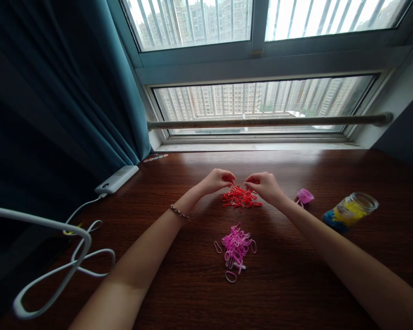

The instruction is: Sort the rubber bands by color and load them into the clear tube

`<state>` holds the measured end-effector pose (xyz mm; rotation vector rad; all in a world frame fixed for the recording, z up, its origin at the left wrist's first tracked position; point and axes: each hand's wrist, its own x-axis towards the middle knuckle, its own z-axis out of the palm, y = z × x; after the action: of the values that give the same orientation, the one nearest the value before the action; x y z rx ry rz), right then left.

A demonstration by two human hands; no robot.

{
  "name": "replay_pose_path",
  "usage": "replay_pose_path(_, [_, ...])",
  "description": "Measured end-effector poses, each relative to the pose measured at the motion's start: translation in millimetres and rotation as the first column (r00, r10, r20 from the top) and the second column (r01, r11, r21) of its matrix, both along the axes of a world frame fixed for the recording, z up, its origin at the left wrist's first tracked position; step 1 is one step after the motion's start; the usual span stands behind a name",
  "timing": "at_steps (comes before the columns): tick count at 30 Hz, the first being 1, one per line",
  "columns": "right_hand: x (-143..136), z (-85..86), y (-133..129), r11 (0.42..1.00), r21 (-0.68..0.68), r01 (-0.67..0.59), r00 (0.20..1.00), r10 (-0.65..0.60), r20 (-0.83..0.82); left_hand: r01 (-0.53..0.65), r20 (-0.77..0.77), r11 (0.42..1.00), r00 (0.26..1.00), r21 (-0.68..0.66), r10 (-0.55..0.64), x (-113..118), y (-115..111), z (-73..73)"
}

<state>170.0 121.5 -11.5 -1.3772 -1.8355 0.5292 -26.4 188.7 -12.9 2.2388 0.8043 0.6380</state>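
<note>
A loose pile of thin red rubber bands (240, 198) lies on the brown wooden table. At its far left edge is my left hand (217, 180), thumb and fingers brought together in a pinch. My right hand (263, 186) pinches in the same way at the pile's far right edge. Whatever sits between the fingertips of either hand is too small to make out. Nearer to me, between my forearms, is a heap of pink rubber bands (237, 245), with several single loops lying around it.
Right of my right hand lies a small pink cup-like piece (305, 196). A tilted glass jar (351, 211) with yellow and blue contents is farther right. At left are a white power bank (117, 179), its white cable (51, 223) and a blue curtain (99, 82). Windows stand behind the table.
</note>
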Motion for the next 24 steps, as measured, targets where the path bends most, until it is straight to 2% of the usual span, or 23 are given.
replay_pose_path(4, [-0.4, 0.1, -0.9, 0.999, 0.022, 0.025, 1.000, -0.025, 0.017, -0.004, -0.029, 1.000, 1.000, -0.026, 0.003, -0.2, -1.6, 3.3])
replay_pose_path(7, [-1.2, 3.5, -3.2, 0.998, 0.029, 0.049, 0.997, -0.051, 0.051, -0.018, -0.090, 1.000, 0.996, 0.009, 0.018, -0.1, -4.3, 7.9])
replay_pose_path(10, [-2.7, 7.7, -6.0, 0.996, 0.049, 0.072, 0.989, -0.078, 0.126, -0.068, -0.152, 0.981, 0.984, 0.181, 0.096, 0.6, -7.3, 11.9])
replay_pose_path(13, [-4.6, 10.1, -8.5, 0.991, 0.097, 0.094, 0.985, -0.106, 0.132, -0.098, -0.205, 0.908, 0.959, 0.408, 0.196, 1.4, -10.7, 14.2])
replay_pose_path(16, [-6.3, 14.0, -11.9, 0.987, 0.131, 0.087, 0.987, -0.104, 0.123, -0.105, -0.253, 0.843, 0.928, 0.528, 0.274, 2.2, -15.7, 17.4])
replay_pose_path(20, [-7.2, 33.2, -22.1, 0.979, 0.198, 0.035, 0.978, -0.075, 0.195, -0.062, -0.264, 0.839, 0.934, 0.541, 0.239, 4.7, -25.6, 28.1])
replay_pose_path(24, [-7.9, 61.2, -42.9, 0.977, 0.185, -0.105, 0.990, 0.085, 0.110, -0.030, -0.225, 0.864, 0.960, 0.502, 0.164, 7.5, -42.7, 42.2])
